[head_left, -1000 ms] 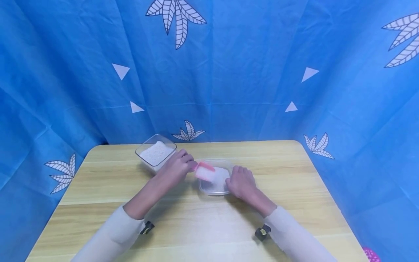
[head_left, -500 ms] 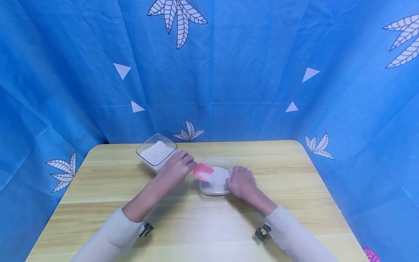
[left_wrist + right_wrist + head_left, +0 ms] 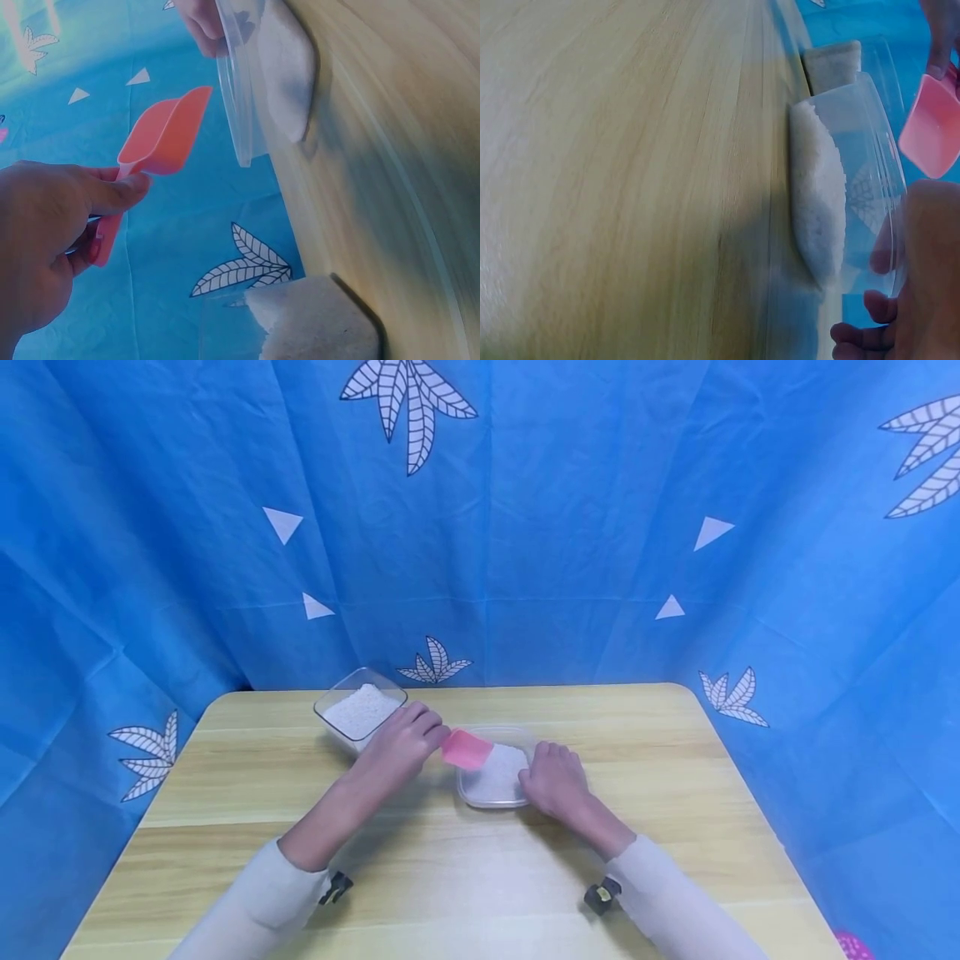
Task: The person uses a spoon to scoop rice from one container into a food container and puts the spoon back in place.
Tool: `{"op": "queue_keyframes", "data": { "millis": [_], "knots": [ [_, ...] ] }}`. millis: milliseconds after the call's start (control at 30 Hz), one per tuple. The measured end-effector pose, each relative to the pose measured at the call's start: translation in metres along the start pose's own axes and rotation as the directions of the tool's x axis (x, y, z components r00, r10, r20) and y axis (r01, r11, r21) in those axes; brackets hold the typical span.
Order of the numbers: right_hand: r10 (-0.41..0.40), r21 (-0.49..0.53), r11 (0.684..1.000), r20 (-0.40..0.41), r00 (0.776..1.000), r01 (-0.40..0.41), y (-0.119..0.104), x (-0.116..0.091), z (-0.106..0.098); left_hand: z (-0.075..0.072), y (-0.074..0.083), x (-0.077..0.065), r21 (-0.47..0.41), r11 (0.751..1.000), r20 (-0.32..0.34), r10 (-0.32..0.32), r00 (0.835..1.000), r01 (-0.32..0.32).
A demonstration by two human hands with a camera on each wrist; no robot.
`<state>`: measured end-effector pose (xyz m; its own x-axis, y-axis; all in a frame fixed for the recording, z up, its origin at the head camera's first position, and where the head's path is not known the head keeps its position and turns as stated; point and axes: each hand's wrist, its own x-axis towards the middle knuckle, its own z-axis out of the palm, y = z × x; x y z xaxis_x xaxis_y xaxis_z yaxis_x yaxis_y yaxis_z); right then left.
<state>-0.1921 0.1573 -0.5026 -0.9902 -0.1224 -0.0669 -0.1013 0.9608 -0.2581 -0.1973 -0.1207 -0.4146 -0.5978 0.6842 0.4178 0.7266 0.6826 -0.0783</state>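
My left hand (image 3: 401, 745) pinches the handle of a pink scoop (image 3: 467, 750), thumb pressed against it in the left wrist view. Its bowl is tipped over a low clear plastic container (image 3: 495, 803); no grains show in the scoop (image 3: 934, 124) in the right wrist view. White grains (image 3: 504, 775), too fine to identify, lie heaped inside that container. At its right side my right hand (image 3: 557, 781) grips the rim, with a thumb (image 3: 883, 247) seen through the plastic. Behind my left hand stands a deeper clear container (image 3: 347, 742) holding more white grains (image 3: 362, 710).
Everything stands on a light wooden table (image 3: 480, 885). A blue curtain (image 3: 562, 527) with white leaf prints hangs right behind its back edge and along both sides. A pink dotted thing (image 3: 853, 945) shows at the lower right corner.
The scoop has rolled over from lying tilted with white grains in it to bottom side up. Its grains have fallen into the low container. The right hand has stayed on the rim.
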Motion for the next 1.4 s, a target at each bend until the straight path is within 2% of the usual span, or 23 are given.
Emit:
{"op": "queue_keyframes", "data": {
  "millis": [267, 567, 867, 1000, 1233, 1400],
  "knots": [
    [-0.002, 0.009, 1.000, -0.018, 1.000, 0.002, 0.001, -0.002, 0.001, -0.001, -0.001, -0.002, -0.013, 1.000, -0.022, -0.011, 1.000, 0.011],
    [-0.008, 0.004, 1.000, -0.027, 1.000, 0.008, 0.001, -0.002, 0.001, -0.009, -0.007, -0.002, -0.019, 0.998, -0.046, -0.067, 0.997, 0.066],
    [-0.005, 0.013, 1.000, -0.012, 1.000, 0.005, 0.001, -0.002, 0.001, -0.018, -0.020, -0.004, 0.013, 0.996, -0.091, -0.082, 0.993, 0.083],
    [-0.004, 0.011, 1.000, -0.009, 1.000, 0.004, 0.001, -0.003, 0.001, -0.022, -0.027, -0.006, 0.046, 0.994, -0.093, -0.093, 0.991, 0.097],
    [-0.003, 0.008, 1.000, -0.011, 1.000, 0.003, 0.000, -0.002, 0.001, -0.030, -0.036, -0.010, 0.073, 0.988, -0.050, -0.134, 0.990, 0.137],
    [-0.003, 0.003, 1.000, -0.009, 1.000, 0.003, 0.000, -0.002, 0.000, -0.033, -0.044, -0.013, 0.075, 0.989, -0.086, -0.121, 0.989, 0.127]
  ]
}}
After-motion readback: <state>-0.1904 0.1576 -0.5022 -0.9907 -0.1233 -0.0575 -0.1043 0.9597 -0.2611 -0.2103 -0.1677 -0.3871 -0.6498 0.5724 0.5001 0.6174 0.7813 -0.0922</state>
